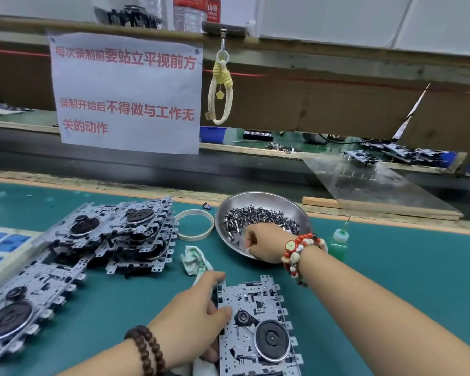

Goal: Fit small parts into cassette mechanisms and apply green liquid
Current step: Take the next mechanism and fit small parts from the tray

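A cassette mechanism [258, 329], a metal plate with a black flywheel, lies on the green mat in front of me. My left hand [193, 316] grips its left edge, thumb on top of the plate. My right hand [263, 242] reaches into a steel bowl [293, 204] that holds a pile of small dark metal parts [258, 217]; its fingers are curled down among the parts at the bowl's near side, and what they pinch is hidden. A small bottle of green liquid [338, 242] with a needle tip stands just right of the bowl.
Several more mechanisms [114, 234] are stacked at the left, one nearer [19, 313]. A tape ring [194, 223] and a crumpled stained cloth [196, 260] lie between stack and bowl. A paper notice [125, 90] hangs ahead. A clear plate [377, 183] bridges the conveyor.
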`<action>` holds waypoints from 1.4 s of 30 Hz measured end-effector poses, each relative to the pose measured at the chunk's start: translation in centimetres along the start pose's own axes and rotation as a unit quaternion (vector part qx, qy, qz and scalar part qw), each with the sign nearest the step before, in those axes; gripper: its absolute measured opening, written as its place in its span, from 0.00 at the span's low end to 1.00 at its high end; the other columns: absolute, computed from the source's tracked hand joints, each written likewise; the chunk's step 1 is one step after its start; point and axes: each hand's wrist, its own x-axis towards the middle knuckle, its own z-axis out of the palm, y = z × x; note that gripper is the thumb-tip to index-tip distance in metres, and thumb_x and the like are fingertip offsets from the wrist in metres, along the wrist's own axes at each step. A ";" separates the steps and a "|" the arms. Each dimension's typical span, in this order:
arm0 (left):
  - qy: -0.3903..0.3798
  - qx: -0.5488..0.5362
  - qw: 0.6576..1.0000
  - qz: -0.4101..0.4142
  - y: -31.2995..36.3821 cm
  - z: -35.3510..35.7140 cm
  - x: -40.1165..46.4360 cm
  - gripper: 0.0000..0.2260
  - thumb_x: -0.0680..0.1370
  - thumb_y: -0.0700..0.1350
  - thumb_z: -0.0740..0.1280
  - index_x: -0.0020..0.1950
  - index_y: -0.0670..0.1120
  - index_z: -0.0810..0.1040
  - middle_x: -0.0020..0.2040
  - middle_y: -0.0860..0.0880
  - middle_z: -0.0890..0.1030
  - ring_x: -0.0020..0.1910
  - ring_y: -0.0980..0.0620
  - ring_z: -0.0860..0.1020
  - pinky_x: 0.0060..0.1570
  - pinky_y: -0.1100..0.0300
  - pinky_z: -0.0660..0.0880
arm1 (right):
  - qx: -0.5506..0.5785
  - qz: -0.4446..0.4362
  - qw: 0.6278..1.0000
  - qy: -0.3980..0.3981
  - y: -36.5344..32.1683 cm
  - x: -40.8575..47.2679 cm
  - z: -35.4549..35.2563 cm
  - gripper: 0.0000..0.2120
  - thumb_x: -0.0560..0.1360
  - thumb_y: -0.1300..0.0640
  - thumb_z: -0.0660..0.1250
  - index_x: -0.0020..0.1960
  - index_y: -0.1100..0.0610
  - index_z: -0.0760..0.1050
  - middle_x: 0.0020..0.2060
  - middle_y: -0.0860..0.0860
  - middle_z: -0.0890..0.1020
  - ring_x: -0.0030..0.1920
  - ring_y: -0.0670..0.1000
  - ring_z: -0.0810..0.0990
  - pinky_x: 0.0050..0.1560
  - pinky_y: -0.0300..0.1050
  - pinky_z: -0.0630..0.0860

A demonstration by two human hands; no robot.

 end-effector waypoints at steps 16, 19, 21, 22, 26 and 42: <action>0.172 0.132 0.951 0.222 2.9 1.2 3.8 0.08 0.79 0.47 0.59 0.57 0.56 0.71 0.44 0.60 0.68 0.46 0.61 0.67 0.45 0.69 0.63 | 0.171 0.032 0.971 0.164 2.5 -2.1 0.8 0.08 0.77 0.60 0.63 0.53 0.54 0.78 0.43 0.49 0.81 0.41 0.44 0.76 0.45 0.33 0.71; 0.156 0.123 0.952 0.234 2.6 1.9 4.3 0.07 0.79 0.47 0.59 0.56 0.55 0.72 0.44 0.60 0.70 0.49 0.60 0.68 0.47 0.71 0.62 | 0.184 0.006 0.962 0.201 2.6 -3.3 0.4 0.06 0.76 0.60 0.65 0.47 0.54 0.81 0.39 0.46 0.81 0.41 0.42 0.77 0.44 0.29 0.68; 0.155 0.105 0.952 0.243 2.2 2.4 4.3 0.06 0.78 0.47 0.60 0.53 0.55 0.73 0.44 0.61 0.71 0.48 0.62 0.68 0.48 0.72 0.62 | 0.261 -0.001 0.941 0.216 2.6 -4.5 0.5 0.07 0.75 0.62 0.66 0.42 0.52 0.78 0.35 0.45 0.81 0.37 0.40 0.79 0.41 0.26 0.71; 0.156 0.095 0.951 0.249 2.0 2.5 4.2 0.05 0.78 0.47 0.61 0.52 0.55 0.72 0.44 0.62 0.71 0.48 0.63 0.68 0.48 0.73 0.63 | 0.311 -0.006 0.926 0.213 2.6 -5.2 0.7 0.09 0.74 0.64 0.66 0.40 0.51 0.77 0.34 0.47 0.83 0.36 0.41 0.81 0.41 0.28 0.74; 0.159 0.083 0.942 0.282 1.4 2.6 3.9 0.06 0.77 0.47 0.63 0.45 0.58 0.70 0.43 0.62 0.72 0.47 0.63 0.69 0.48 0.69 0.65 | 0.485 -0.030 0.863 0.142 2.4 -8.3 2.1 0.10 0.74 0.67 0.65 0.40 0.53 0.75 0.38 0.52 0.85 0.40 0.46 0.83 0.39 0.41 0.80; 0.092 0.054 0.957 0.270 0.4 2.4 4.1 0.02 0.73 0.58 0.54 0.43 0.64 0.65 0.45 0.64 0.71 0.51 0.64 0.68 0.53 0.67 0.65 | 0.598 0.017 0.787 0.152 3.0 -10.1 5.0 0.12 0.72 0.72 0.65 0.38 0.58 0.78 0.34 0.49 0.83 0.33 0.42 0.78 0.32 0.36 0.76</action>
